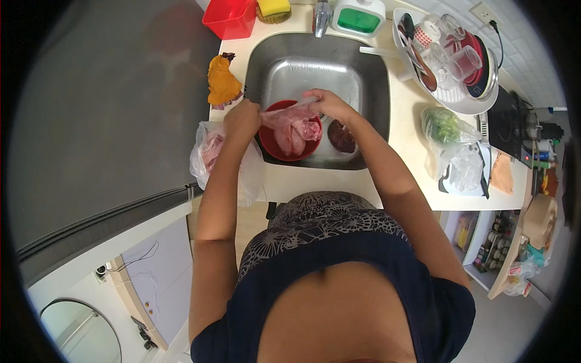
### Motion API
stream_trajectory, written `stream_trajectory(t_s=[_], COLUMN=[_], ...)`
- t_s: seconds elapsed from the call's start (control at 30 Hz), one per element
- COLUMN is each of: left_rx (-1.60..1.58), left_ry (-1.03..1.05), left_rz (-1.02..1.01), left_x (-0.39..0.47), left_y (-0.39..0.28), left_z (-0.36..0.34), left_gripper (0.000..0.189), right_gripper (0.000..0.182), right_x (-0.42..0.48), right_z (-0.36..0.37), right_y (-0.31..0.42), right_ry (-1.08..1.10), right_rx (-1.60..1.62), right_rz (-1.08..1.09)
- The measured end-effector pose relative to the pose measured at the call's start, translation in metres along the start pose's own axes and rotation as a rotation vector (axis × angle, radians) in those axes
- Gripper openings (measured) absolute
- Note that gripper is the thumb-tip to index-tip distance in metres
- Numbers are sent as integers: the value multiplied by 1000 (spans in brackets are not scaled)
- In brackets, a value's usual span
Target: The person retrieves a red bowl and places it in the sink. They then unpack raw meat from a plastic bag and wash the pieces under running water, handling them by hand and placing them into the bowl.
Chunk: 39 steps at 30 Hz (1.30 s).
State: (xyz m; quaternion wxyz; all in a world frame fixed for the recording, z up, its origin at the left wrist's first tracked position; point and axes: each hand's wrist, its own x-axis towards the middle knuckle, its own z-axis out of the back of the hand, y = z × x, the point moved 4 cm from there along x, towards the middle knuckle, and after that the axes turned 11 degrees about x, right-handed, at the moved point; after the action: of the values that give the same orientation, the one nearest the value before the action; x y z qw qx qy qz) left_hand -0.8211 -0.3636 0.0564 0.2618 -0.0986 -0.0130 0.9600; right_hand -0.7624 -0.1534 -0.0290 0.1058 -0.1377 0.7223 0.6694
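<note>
Over a red bowl point(268, 141) in the metal sink point(281, 59), a thin clear plastic bag point(285, 116) is stretched between my two hands. My left hand point(243, 119) grips its left end by the bowl's rim. The other end is pinched by my right hand point(330, 105). Pale raw meat point(291, 139), which looks like poultry, lies in the bowl; whether part of it is still inside the bag I cannot tell. A dark reddish-brown round thing point(341, 136) sits in the sink just right of the bowl. Under my left forearm, a white plastic bag point(199, 159) with pink raw meat point(213, 147) rests on the counter.
An orange cloth point(222, 81) lies left of the sink. Behind stand a red container point(230, 20), a yellow sponge point(273, 6), the faucet point(321, 20) and a green-windowed dispenser point(358, 20). At right are a full dish rack point(458, 102) and bagged green vegetables point(445, 127).
</note>
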Motion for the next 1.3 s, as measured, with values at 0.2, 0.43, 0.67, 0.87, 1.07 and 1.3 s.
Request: stream_trajectory(t_s=[0.2, 0.43, 0.67, 0.87, 1.07, 1.3], left_rx=[-36, -1267, -782, -214, 93, -2041], left_ry=[-129, 74, -222, -785, -582, -518], left_rz=[54, 47, 10, 244, 602, 628], left_x=[1, -21, -57, -132, -182, -186], left_y=[9, -24, -61, 12, 93, 131], left_z=[14, 11, -1, 47, 14, -52], left_gripper=[24, 30, 32, 31, 27, 15], right_gripper=[24, 42, 44, 39, 39, 39], right_x=[5, -35, -56, -61, -63, -72], right_z=[-4, -38, -46, -26, -52, -144], right_y=[17, 58, 57, 16, 46, 109], right_ry=[1, 175, -157, -253, -254, 162], right_rx=[-395, 194, -427, -284, 359, 479], right_rz=[129, 108, 403, 241, 206, 291])
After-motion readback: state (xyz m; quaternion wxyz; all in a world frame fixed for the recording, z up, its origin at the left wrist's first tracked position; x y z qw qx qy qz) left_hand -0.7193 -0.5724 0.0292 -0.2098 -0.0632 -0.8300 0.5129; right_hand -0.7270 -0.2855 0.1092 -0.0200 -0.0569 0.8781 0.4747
